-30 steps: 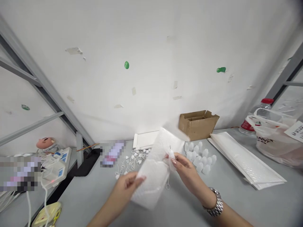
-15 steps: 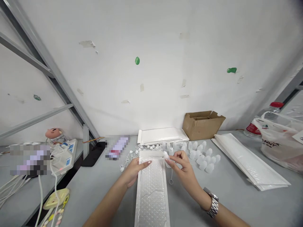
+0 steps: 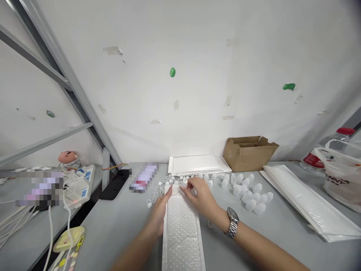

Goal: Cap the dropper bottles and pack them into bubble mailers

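A white bubble mailer (image 3: pixel 183 229) lies lengthwise in front of me, its top end pointing towards the wall. My left hand (image 3: pixel 159 212) grips the mailer's left edge near the top, thumb over the front. At that top end my right hand (image 3: pixel 199 195) is closed in a pinch, thumb and fingertips at the opening. What sits between those fingertips is hard to make out; something small and white shows beside them. Under the right forearm a thin white ring (image 3: pixel 210 224) lies on the table. Behind the mailer, small white corded pieces (image 3: pixel 153 194) are spread about.
Several frosted white bulb-shaped caps (image 3: pixel 251 195) stand to the right. White mailers (image 3: pixel 200 165) are stacked by the wall, more mailers (image 3: pixel 310 203) at right. A cardboard box (image 3: pixel 251 154), plastic bag (image 3: pixel 342 180), black phone (image 3: pixel 115 184) and power strip (image 3: pixel 80 188) surround the work area.
My right hand has moved left from beside the mailer to its top end; the white bulb-shaped piece it pinched no longer shows clearly. My left thumb has shifted towards the mailer's edge. The view has turned slightly left.
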